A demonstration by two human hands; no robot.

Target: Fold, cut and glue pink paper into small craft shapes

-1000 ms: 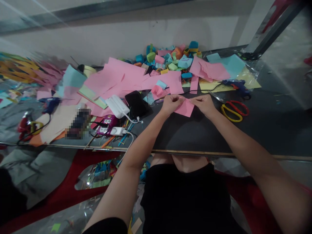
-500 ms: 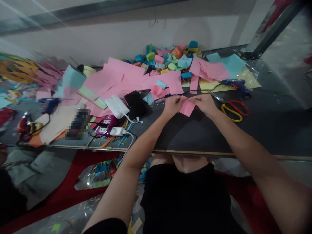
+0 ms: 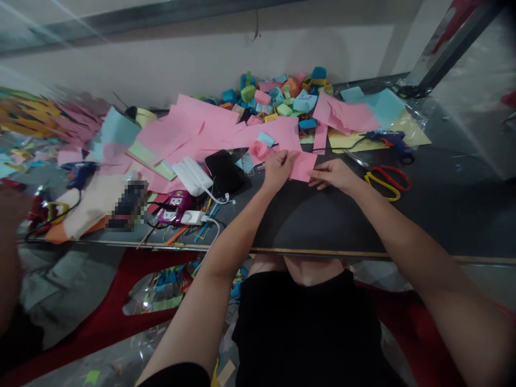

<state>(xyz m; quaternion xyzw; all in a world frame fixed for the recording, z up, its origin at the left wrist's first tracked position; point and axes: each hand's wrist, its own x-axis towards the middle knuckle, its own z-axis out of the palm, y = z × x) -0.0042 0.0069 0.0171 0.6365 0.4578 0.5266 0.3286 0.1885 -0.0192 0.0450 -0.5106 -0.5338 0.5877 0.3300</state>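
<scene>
Between my hands, just above the dark table (image 3: 322,226), is a small pink sheet of paper (image 3: 303,165). My left hand (image 3: 278,171) is closed on its left edge, thumb and fingers pinching it. At its lower right corner, my right hand (image 3: 331,174) touches the paper with thumb and fingertips, the lower fingers curled loosely. A rolled pink paper piece (image 3: 259,150) lies just beyond my left hand. Scissors with red and yellow handles (image 3: 389,183) rest on the table to the right of my right hand.
Behind lie large pink sheets (image 3: 193,126) and a heap of small folded colored paper pieces (image 3: 282,97). A glue gun (image 3: 393,142) is at the right. On the left are a black phone-like object (image 3: 223,171), a white power bank (image 3: 192,176) and a purple power strip (image 3: 174,208). Another person's arm (image 3: 10,242) enters far left.
The pink paper now lies flatter and wider between my hands. My left hand has shifted left, my right hand slightly down. Another person's arm has come in at the left edge.
</scene>
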